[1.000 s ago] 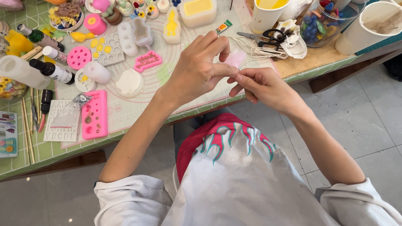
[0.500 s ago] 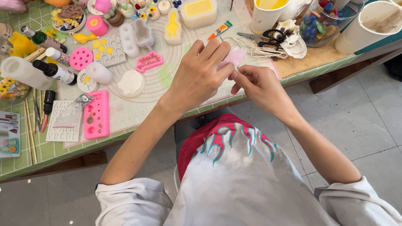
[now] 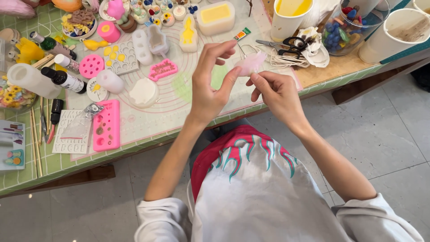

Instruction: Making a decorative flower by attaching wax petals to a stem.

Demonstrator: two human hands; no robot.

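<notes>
Head view, the only one: the left hand (image 3: 209, 87) and the right hand (image 3: 277, 92) are both raised just above the near edge of the green checked table (image 3: 27, 168), with a small, pale pink, soft translucent piece (image 3: 251, 62) held between them. Left thumb and fingertips pinch its left end; the other left fingers fan upward. The right fingers (image 3: 259, 80) curl in and nip its lower right side.

My take: it looks thin and squishy, so keep the pinch light and work with the fingertips only, or it'll likely tear or dent. I'd hold it over the round-printed white silicone mat (image 3: 179, 96), in case it slips. The black-handled scissors (image 3: 286, 44) lie farther back on the right, the flat pink mould tray (image 3: 106, 125) near left.
</notes>
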